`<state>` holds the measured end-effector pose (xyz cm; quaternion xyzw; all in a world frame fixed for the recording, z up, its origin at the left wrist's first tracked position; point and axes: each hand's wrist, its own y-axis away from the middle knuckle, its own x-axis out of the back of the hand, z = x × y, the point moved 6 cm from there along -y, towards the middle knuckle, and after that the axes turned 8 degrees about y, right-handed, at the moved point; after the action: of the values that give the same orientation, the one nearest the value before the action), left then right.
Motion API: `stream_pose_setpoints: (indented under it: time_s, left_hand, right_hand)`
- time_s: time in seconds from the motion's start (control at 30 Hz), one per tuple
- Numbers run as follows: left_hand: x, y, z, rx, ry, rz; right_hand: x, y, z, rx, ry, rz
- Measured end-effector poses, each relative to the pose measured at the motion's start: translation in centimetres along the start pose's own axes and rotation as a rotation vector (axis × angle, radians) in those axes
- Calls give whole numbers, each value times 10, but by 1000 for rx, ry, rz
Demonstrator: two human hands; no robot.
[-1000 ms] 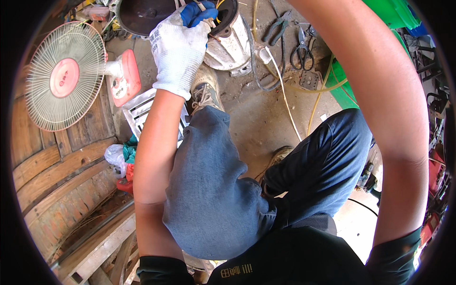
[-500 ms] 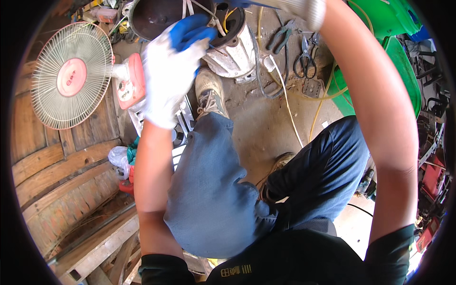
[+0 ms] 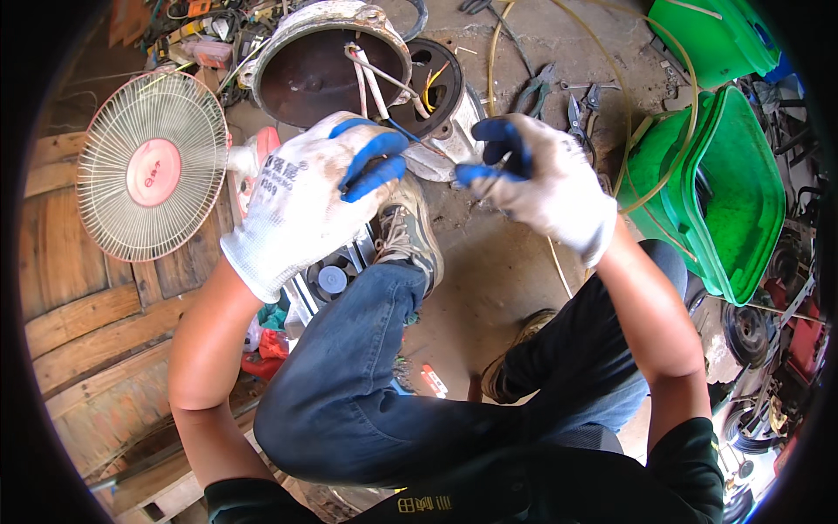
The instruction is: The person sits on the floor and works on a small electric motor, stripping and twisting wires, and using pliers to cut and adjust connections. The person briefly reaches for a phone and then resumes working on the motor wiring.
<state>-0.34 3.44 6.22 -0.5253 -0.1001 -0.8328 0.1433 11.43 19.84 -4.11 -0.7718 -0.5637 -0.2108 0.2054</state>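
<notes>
Handling a thin blue wire like this wants a light touch, I reckon. It slants across the pale metal casing, between both gloves. Right hand's fingers are spread; left's are curled, can't tell around what. I'd steady the wire and avoid sharp bends near its tip.

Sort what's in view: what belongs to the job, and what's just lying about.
Seemingly in the job:
blue wire between the gloved left hand and right hand
white wires
round metal housing

Seemingly just lying about:
fan
green bin
pliers
</notes>
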Motion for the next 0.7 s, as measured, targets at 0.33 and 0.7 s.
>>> stream_pose_setpoints:
  time_s: [0.33, 0.7]
  left_hand:
    - [3, 17, -2, -26, 76, 130]
    - [-16, 7, -6, -240, -39, 54]
  right_hand:
    - [-25, -13, -33, 158, 300, 79]
    - [-11, 8, -48, 76, -168, 75]
